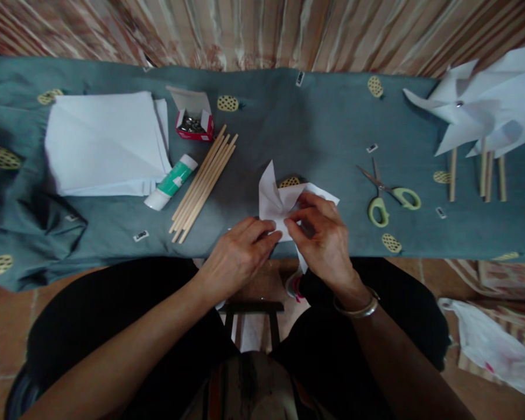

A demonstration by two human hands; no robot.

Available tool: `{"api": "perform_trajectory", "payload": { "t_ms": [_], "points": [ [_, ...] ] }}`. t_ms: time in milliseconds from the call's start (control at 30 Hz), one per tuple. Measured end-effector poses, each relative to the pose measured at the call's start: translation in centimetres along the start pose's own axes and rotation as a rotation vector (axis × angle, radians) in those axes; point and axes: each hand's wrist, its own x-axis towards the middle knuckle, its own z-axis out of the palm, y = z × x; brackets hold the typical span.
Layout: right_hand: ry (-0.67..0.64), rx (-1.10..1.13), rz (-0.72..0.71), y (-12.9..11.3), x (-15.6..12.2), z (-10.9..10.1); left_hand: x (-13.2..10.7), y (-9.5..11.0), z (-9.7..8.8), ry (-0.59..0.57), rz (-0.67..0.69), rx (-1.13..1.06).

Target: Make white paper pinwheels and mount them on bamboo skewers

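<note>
A white paper pinwheel (269, 195), cut and partly folded, is between my hands at the front edge of the table, one pointed blade standing up on its left. My left hand (240, 251) is closed, thumb and fingers pinching the paper's lower left edge. With bent fingers, my right hand (326, 239) grips the paper near its middle and covers part of the right side. A bracelet circles the right wrist. Wooden sticks (205, 185) lie to the left of the paper, and scissors with green handles (381, 192) rest open to the right.
A stack of white paper (105, 143) lies at the left, beside a green and white glue stick (171, 182). An open red box (195, 123) holds small metal pieces. Finished pinwheels (468, 111) on sticks lie far right on the green tablecloth (332, 128).
</note>
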Motion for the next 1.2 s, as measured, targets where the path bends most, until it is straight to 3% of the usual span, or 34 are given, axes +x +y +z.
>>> {"api": "perform_trajectory", "payload": {
  "t_ms": [367, 700, 1200],
  "points": [
    [0.067, -0.039, -0.073, 0.1, -0.3, 0.2, 0.1, 0.0, 0.0, -0.023, 0.005, -0.008],
    [0.034, -0.153, -0.228, 0.1, -1.0, -0.2, 0.2, -0.1, -0.1, -0.039, 0.000, -0.005],
    [0.043, -0.128, -0.210, 0.2, -1.4, -0.2, 0.1, 0.0, -0.1, -0.063, -0.002, -0.008]
  ]
}}
